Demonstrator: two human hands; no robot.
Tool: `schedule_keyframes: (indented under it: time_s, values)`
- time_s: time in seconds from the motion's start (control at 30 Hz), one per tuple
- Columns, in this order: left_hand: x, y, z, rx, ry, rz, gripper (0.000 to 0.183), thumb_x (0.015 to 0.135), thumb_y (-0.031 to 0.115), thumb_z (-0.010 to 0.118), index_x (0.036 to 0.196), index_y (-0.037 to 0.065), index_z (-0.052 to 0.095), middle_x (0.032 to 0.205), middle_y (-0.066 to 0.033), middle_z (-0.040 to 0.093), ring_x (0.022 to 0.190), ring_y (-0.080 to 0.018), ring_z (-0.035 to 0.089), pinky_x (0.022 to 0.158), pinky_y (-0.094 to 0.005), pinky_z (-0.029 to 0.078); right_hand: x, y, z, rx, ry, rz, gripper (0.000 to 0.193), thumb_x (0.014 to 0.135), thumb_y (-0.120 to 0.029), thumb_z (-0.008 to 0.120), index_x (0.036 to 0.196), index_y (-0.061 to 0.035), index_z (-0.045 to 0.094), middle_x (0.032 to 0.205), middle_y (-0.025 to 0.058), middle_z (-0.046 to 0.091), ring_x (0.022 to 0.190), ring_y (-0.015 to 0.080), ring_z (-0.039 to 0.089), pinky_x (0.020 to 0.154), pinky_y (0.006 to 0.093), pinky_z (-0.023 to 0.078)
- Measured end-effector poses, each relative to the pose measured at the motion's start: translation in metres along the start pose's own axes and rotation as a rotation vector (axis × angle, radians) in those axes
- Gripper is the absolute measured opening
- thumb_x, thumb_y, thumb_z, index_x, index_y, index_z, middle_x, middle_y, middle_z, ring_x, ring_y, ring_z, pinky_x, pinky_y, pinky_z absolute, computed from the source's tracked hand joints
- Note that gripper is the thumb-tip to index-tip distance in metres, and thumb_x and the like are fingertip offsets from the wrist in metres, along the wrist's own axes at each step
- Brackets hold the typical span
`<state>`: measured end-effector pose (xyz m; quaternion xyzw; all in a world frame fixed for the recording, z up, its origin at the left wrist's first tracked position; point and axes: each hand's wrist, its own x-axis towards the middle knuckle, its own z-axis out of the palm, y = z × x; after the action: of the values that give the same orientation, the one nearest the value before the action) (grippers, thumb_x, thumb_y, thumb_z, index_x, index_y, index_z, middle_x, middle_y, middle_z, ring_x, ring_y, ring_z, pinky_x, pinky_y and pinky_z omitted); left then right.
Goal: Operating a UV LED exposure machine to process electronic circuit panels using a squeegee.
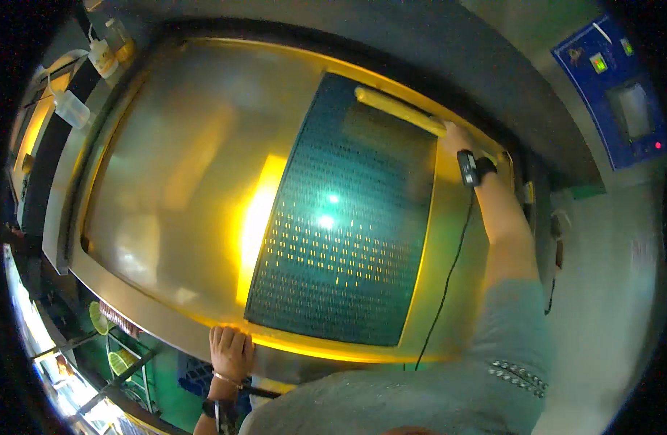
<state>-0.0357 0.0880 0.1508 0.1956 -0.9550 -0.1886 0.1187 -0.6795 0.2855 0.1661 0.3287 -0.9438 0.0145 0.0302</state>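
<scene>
A dark green panel with rows of small slots lies on the steel tabletop. Light glints yellow through part of its lower half. My right hand reaches to the far right and grips one end of a long yellow rod. The rod lies along the panel's far edge; its exact kind does not show. At the near side, my left hand has its fingers curled over the table's edge, just left of the panel's near corner.
A black cord runs across the table from my right wrist. Clear bottles stand at the far left. A blue control box with a screen is at the far right. Green baskets sit on a rack at lower left.
</scene>
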Motion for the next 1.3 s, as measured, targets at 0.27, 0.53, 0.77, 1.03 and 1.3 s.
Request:
schedule_keyframes:
  time_s: [0.27,0.53,0.77,1.03,1.3]
  values:
    - [-0.011,-0.006,0.0,0.129,0.0,-0.052,0.011,0.073,0.012,0.057,0.077,0.003,0.052,0.083,-0.0157,0.051,0.088,-0.0361,0.049,0.09,-0.0527,0.035,-0.004,-0.033,0.022,0.013,-0.148,-0.024,0.045,0.07,-0.007,0.056,0.115,-0.0038,0.056,0.102,0.0245,0.06,0.097,0.0382,0.057,0.084,0.0437,0.047]
    - [-0.002,-0.001,0.006,0.102,0.06,-0.22,0.028,0.081,0.014,0.051,0.105,0.0,0.053,0.101,-0.0185,0.052,0.101,-0.0393,0.047,0.101,-0.0531,0.029,-0.397,-0.211,-0.087,0.264,-0.697,0.012,0.045,0.077,-0.006,0.05,0.122,-0.0049,0.049,0.115,0.0179,0.055,0.104,0.0298,0.055,0.087,0.04,0.046]
    - [-0.011,-0.007,-0.005,-0.059,-0.016,-0.156,0.029,0.083,0.012,0.05,0.109,0.001,0.053,0.101,-0.0173,0.054,0.1,-0.0357,0.05,0.1,-0.0525,0.031,-0.335,-0.229,-0.065,0.157,-0.522,-0.135,0.065,0.067,0.007,0.049,0.13,-0.0106,0.042,0.125,0.0204,0.048,0.107,0.0395,0.051,0.088,0.046,0.046]
    - [-0.009,-0.005,0.002,-0.03,0.003,-0.179,0.031,0.08,0.011,0.052,0.109,0.002,0.053,0.104,-0.0174,0.053,0.101,-0.0347,0.05,0.1,-0.0524,0.031,0.02,-0.105,0.016,-0.016,-0.009,-0.037,0.035,0.079,-0.01,0.046,0.112,-0.0091,0.059,0.099,0.0221,0.062,0.093,0.0372,0.059,0.08,0.048,0.047]
    - [-0.008,0.0,-0.004,0.023,-0.033,-0.198,0.041,0.081,0.014,0.05,0.12,0.002,0.048,0.119,-0.0196,0.048,0.114,-0.0356,0.045,0.102,-0.0531,0.027,0.076,-0.115,0.002,-0.116,-0.124,0.073,0.047,0.068,-0.007,0.053,0.115,-0.0042,0.057,0.108,0.0239,0.058,0.101,0.037,0.056,0.09,0.0421,0.044]
